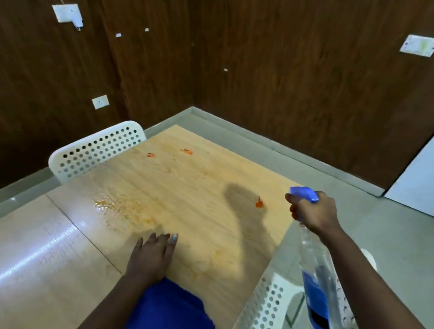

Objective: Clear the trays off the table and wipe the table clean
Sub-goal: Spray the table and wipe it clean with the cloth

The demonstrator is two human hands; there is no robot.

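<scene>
Worktop [199, 184] bare from centre out to its 12 and 3 o'clock edges; white chairs at 11 [97, 151] and 5 [262, 320]. Left hand [151, 257] flat, fingers straight, palm down, wrist over blue cloth [171, 327] at 6. Right hand [314, 212] grips spray bottle [318, 285] past the 4 o'clock edge. Orange stains [258, 203] near 12 and 3.

Bright overhead light glares off the table [38, 251] at 9 o'clock; a soft shadow falls mid-frame. Wide-angle bending warps edges; bottom slightly blurred.
</scene>
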